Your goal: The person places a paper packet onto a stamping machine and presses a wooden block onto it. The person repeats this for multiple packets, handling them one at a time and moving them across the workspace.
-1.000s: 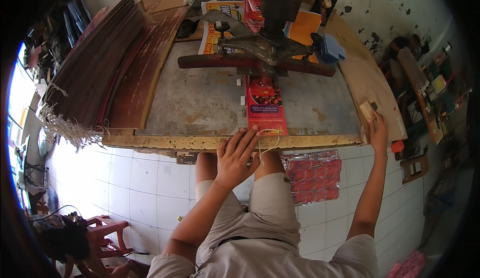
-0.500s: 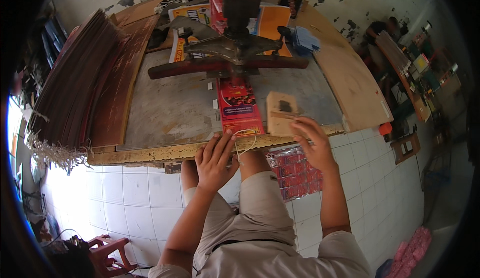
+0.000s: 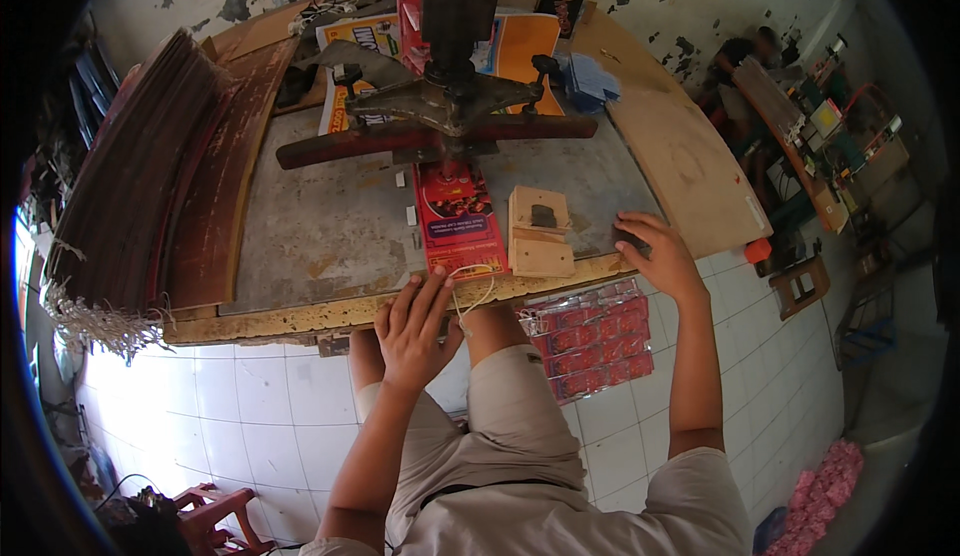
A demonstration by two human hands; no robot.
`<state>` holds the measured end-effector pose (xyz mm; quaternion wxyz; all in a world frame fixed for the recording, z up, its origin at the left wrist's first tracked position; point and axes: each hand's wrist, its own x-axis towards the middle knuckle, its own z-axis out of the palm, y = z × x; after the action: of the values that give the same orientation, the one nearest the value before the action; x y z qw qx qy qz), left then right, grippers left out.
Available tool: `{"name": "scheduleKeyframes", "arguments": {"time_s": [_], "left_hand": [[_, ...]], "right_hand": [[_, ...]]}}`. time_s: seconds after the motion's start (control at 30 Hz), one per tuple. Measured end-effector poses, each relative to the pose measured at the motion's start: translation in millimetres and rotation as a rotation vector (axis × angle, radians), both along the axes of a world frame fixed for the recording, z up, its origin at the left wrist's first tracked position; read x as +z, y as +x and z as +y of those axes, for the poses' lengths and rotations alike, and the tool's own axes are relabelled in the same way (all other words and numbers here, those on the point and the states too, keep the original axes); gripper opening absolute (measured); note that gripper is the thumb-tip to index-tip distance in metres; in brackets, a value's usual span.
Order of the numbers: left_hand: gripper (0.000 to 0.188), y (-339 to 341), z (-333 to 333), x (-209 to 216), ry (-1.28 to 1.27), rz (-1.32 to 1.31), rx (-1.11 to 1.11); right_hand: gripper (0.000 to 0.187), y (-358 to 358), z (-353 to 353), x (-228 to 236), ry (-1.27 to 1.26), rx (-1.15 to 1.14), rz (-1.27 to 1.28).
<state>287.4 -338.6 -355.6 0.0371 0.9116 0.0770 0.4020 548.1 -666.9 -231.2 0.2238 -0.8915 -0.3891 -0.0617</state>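
A red printed calendar-like card (image 3: 460, 221) lies on the grey tabletop, its far end under the metal press head (image 3: 440, 136). A thin white cord loop (image 3: 474, 306) hangs from its near edge. My left hand (image 3: 415, 331) rests at the table's front edge by the card's near left corner, fingers stretched out and holding nothing. To the card's right sits a small wooden block fixture (image 3: 540, 251) with a dark patch on it. My right hand (image 3: 665, 261), right of the fixture, has its fingers curled round a small dark block (image 3: 632, 240), partly hidden by them.
A tall stack of dark red boards (image 3: 150, 176) with frayed strings stands on the left. Two small white pieces (image 3: 411, 216) lie left of the card. A brown board (image 3: 690, 166) and blue papers (image 3: 593, 84) lie right. Red packets (image 3: 600, 341) are below the table; a person works far right.
My right hand has left the wooden fixture and moved right, now with the dark block in its fingers. The left hand stays by the card. The whole view has shifted slightly.
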Motion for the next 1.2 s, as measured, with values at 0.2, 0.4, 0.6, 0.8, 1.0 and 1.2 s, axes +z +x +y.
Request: {"name": "scheduleKeyframes", "arguments": {"time_s": [0.2,0.4,0.6,0.8,1.0,1.2], "left_hand": [[0.071,-0.3,1.7,-1.6,0.014,-0.019,-0.015],[0.072,-1.1,1.1,0.2,0.012,-0.008,-0.021],[0.074,-0.8,1.9,-2.5,-0.017,-0.002,-0.044],[0.075,-1.9,3.0,-4.5,-0.019,0.0,-0.04],[0.074,-0.9,1.9,-1.6,-0.017,0.003,-0.041],[0.073,-1.4,2.5,-2.2,0.004,-0.014,-0.025]], "right_hand": [[0.035,6.9,1.5,2.8,-0.076,0.044,-0.02],[0.037,6.2,-9.9,6.4,-0.051,0.038,0.073],[0.035,27.2,-18.4,10.9,-0.068,0.053,0.157],[0.018,26.0,0.1,14.0,0.117,-0.105,0.25],[0.018,69.7,-12.4,-17.3,0.388,-0.14,0.323],[0.02,65.7,8.0,16.2,0.69,-0.229,-0.115]]}}
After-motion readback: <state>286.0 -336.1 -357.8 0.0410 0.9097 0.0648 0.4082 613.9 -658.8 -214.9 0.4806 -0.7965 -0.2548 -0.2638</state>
